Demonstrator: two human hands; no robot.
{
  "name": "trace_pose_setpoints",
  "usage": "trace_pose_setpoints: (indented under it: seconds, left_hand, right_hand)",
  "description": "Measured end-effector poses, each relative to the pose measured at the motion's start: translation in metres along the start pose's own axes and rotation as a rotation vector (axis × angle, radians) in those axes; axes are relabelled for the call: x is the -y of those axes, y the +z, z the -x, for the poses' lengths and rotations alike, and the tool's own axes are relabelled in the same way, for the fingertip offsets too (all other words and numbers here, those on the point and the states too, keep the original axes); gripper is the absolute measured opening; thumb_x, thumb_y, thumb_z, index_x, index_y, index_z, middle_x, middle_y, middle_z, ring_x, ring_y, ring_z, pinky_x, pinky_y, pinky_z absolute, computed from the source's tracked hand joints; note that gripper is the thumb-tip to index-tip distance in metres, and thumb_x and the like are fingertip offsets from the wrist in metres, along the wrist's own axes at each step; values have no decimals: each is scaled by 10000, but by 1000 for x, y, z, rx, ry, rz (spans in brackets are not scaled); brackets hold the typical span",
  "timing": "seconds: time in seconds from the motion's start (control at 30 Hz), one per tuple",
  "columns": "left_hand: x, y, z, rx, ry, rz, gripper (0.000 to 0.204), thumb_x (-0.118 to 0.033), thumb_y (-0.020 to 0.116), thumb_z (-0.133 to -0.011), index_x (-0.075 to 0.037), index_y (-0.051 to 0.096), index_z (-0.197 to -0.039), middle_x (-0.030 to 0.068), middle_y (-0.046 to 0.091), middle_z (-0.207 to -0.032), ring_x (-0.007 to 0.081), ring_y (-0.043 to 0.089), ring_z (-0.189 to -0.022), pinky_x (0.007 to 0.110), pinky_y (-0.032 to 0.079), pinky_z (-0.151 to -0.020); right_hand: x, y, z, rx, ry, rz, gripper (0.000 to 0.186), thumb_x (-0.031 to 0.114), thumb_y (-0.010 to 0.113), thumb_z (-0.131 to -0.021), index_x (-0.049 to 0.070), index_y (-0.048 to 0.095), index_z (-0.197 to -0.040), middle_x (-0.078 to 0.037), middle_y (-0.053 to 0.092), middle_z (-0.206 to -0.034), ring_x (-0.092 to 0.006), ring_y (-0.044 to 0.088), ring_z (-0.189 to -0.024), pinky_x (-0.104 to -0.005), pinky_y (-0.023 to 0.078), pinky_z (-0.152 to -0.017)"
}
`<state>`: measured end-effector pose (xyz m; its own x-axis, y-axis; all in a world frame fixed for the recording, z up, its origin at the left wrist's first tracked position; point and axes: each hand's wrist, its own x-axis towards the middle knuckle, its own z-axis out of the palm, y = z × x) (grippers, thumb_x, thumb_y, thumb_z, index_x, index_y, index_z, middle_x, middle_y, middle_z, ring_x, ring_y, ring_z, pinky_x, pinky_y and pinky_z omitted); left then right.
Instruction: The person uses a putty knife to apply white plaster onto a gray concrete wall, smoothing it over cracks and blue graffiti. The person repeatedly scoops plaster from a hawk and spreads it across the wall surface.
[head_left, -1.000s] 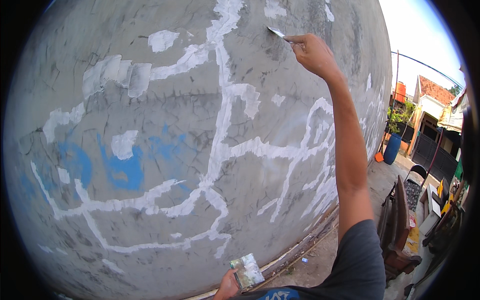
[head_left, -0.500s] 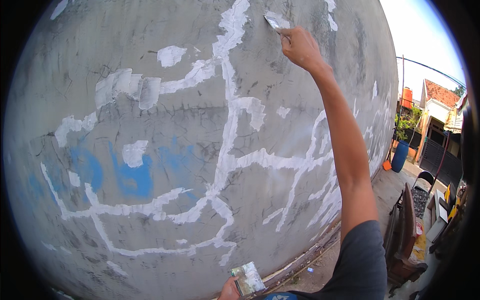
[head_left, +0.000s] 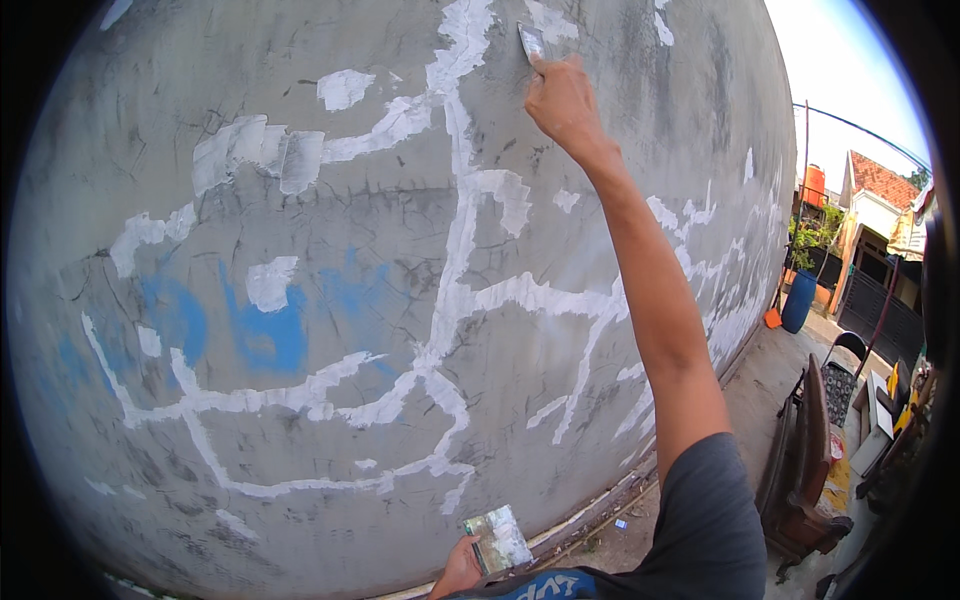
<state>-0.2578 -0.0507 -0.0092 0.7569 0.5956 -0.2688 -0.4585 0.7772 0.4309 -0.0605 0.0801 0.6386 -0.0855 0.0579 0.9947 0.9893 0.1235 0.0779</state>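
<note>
A grey plastered wall (head_left: 330,225) fills most of the head view, with white filler strips (head_left: 455,220) running along its cracks. High up, my right hand (head_left: 563,105) is closed on a putty knife (head_left: 532,42), its blade at the wall surface. Just right of the blade is a white filler patch (head_left: 552,20). Low down, near my body, my left hand (head_left: 461,566) grips the edge of a small rectangular board (head_left: 498,541) smeared with white filler. Part of the left hand is hidden behind that board.
At right, a brown wooden bench (head_left: 812,455) stands on the ground, with a grey patterned chair (head_left: 840,385) beyond it. Farther off are a blue barrel (head_left: 799,302), an orange object (head_left: 772,318) and a dark gate (head_left: 880,318). Blue paint marks (head_left: 270,345) show on the wall.
My right hand has moved left and slightly down with the putty knife, which now points more steeply upward. The left hand with the board has shifted slightly up in the picture.
</note>
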Motion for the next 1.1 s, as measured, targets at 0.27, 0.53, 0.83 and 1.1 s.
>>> trace_pose_setpoints:
  seconds: [0.27, 0.53, 0.83, 1.1]
  left_hand:
    - [-9, 13, 12, -19, 17, -29, 514, -257, 418, -912, 15, 403, -1348, 171, 551, -1294, 325, 544, -1182, 486, 389, -1035]
    - [-17, 28, 28, -38, 24, -46, 511, -259, 418, -914, 16, 407, -1344, 175, 550, -1293, 325, 549, -1175, 482, 394, -1032]
    - [-21, 32, 23, -28, -3, -98, 503, -249, 417, -913, 26, 410, -1335, 180, 549, -1289, 321, 542, -1186, 479, 404, -1025]
    - [-23, 24, 30, -24, -11, -68, 538, -249, 409, -902, 9, 367, -1372, 185, 510, -1330, 345, 498, -1232, 503, 374, -1044]
  right_hand:
    - [-25, -66, -89, 119, 35, 128, 344, 88, 492, -713, 46, 700, -983, -246, 663, -879, -364, 646, -900, -428, 498, -832]
    - [-15, -53, -72, 298, -108, 117, 312, 97, 469, -678, 46, 723, -851, -276, 639, -803, -380, 657, -806, -430, 509, -756]
    - [-16, -65, -83, 190, 10, 219, 371, 95, 508, -721, 100, 715, -1029, -219, 672, -910, -369, 637, -900, -429, 487, -860]
    - [-14, -67, -26, 142, -95, 177, 351, 119, 503, -788, 109, 707, -1073, -215, 654, -837, -358, 632, -785, -390, 496, -794]
